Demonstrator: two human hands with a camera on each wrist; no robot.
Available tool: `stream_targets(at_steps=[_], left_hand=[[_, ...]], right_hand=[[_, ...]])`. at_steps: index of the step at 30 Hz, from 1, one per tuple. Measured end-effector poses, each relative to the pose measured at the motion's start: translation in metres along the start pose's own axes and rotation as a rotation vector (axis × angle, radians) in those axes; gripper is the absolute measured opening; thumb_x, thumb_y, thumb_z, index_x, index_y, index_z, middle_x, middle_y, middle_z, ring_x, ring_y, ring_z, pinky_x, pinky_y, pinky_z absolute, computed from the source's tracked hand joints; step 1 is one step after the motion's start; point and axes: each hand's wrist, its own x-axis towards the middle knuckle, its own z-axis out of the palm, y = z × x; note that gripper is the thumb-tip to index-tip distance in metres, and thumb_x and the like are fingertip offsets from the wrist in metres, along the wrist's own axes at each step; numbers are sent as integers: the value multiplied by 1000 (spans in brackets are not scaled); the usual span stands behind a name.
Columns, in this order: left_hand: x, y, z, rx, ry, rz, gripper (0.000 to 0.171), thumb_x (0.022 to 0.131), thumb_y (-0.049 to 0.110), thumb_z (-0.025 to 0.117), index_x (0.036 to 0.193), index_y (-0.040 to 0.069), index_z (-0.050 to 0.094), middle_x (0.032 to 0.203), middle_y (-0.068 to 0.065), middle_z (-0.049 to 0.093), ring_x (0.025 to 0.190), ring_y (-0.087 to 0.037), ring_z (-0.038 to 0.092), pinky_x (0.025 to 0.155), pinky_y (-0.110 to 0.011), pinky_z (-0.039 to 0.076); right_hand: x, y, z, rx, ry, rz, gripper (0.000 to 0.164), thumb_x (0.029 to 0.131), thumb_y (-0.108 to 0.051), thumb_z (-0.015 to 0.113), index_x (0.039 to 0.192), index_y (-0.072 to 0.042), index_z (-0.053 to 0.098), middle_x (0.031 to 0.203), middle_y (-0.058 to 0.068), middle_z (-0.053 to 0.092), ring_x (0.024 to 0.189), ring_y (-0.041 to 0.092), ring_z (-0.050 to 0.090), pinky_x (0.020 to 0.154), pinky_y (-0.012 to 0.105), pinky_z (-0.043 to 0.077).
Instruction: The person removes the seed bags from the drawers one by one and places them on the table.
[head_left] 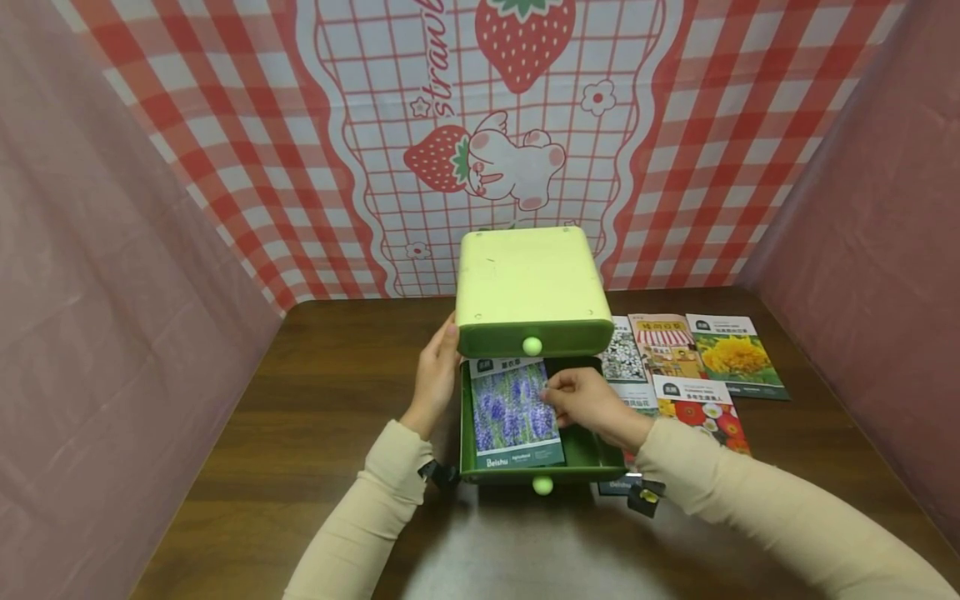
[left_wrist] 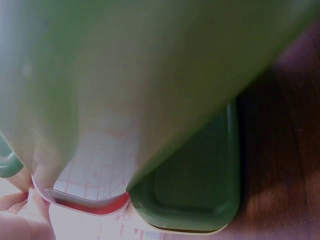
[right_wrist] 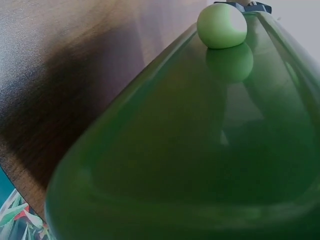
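In the head view, a two-drawer box with a pale yellow casing (head_left: 532, 275) has its lower green drawer (head_left: 540, 476) pulled out. A seed packet (head_left: 513, 417) with purple flower spikes lies tilted inside that drawer. My right hand (head_left: 592, 404) pinches the packet's right edge between thumb and fingers. At the casing's left side, my left hand (head_left: 435, 371) rests with extended fingers against the wall, near the front corner. Drawer walls fill most of both wrist views; the right wrist view shows the drawer's round knob (right_wrist: 221, 26).
Several more seed packets lie on the wooden table to the right, including one with yellow flowers (head_left: 735, 357) and one with red poppies (head_left: 701, 412). The upper drawer (head_left: 495, 339) is closed. A strawberry-print checked cloth (head_left: 525, 150) hangs behind, with pink curtains at both sides.
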Motion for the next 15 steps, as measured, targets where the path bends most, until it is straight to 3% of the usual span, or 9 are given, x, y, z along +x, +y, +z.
stream_targets(at_steps=[6, 15], left_hand=[[-11, 23, 3, 21, -11, 17, 46, 108, 22, 34, 150, 2, 37, 155, -18, 38, 139, -34, 42, 114, -43, 41], [-12, 25, 3, 18, -20, 0, 46, 108, 23, 34, 150, 3, 37, 155, -16, 37, 142, -31, 39, 115, -41, 39]], right_hand=[[-2, -3, -4, 3, 7, 13, 16, 96, -6, 58, 100, 9, 62, 72, 0, 59, 65, 10, 56, 63, 26, 59], [-9, -9, -15, 8, -16, 50, 17, 98, -9, 56, 95, 5, 64, 76, 2, 51, 70, 12, 51, 67, 26, 57]])
